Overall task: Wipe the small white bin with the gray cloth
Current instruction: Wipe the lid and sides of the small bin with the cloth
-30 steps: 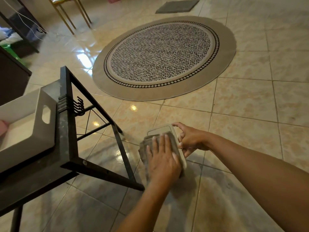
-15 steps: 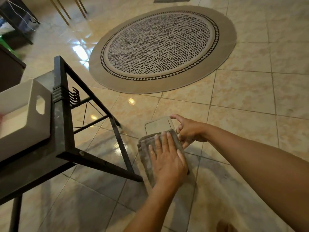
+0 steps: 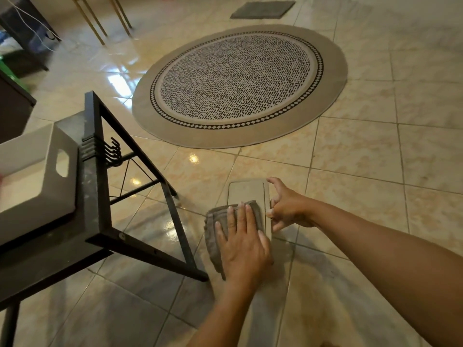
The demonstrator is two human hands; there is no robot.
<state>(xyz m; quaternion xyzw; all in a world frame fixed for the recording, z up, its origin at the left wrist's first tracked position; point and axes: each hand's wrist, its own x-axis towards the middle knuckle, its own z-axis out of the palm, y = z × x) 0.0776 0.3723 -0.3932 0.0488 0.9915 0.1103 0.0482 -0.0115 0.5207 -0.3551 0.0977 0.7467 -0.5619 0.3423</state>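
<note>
The small white bin (image 3: 248,194) lies upturned on the tiled floor (image 3: 350,171) just beside the black table leg (image 3: 175,221), its flat base facing up. The left hand (image 3: 241,242) presses the folded gray cloth (image 3: 213,236) onto it with flat, spread fingers, while the right hand (image 3: 285,209) pinches the bin's right edge. It looks light, stiff and smooth, likely to skate on glossy tile, so bracing its rim seems wise; the soft cloth wants a flat palm.

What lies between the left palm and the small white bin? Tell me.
The folded gray cloth: in the head view the left hand presses it flat onto the bin, which the right hand steadies.
</note>
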